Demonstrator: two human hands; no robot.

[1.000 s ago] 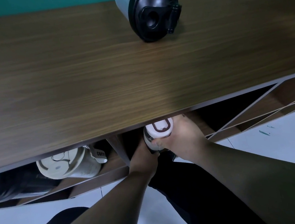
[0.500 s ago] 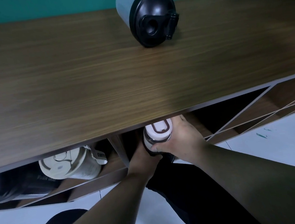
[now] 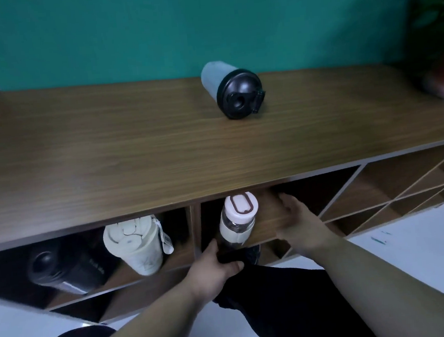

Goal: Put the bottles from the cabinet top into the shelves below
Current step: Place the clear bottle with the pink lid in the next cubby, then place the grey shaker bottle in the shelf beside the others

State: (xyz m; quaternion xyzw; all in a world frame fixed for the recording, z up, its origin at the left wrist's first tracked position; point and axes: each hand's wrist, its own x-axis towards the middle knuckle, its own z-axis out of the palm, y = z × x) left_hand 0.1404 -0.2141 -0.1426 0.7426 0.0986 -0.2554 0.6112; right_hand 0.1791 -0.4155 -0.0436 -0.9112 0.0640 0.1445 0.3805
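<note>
A clear bottle with a white, brown-trimmed lid (image 3: 237,219) stands in the middle shelf compartment, just under the cabinet top (image 3: 109,164). My left hand (image 3: 214,271) wraps around its dark base. My right hand (image 3: 300,222) is off the bottle, to its right over the shelf board, fingers apart. A grey bottle with a black flip lid (image 3: 232,89) stands alone on the cabinet top near the back wall. In the left compartment stand a cream tumbler (image 3: 134,245) and a black bottle (image 3: 61,268).
Shelf compartments with diagonal dividers (image 3: 382,190) run to the right. A potted plant (image 3: 441,52) sits at the cabinet top's far right end. White floor lies below, with my dark trouser legs (image 3: 278,296) close to the cabinet front.
My right hand has let go of the bottle's lid and moved right, fingers spread. The view has pulled back and tilted up, showing the wall. My left hand stays on the bottle's base.
</note>
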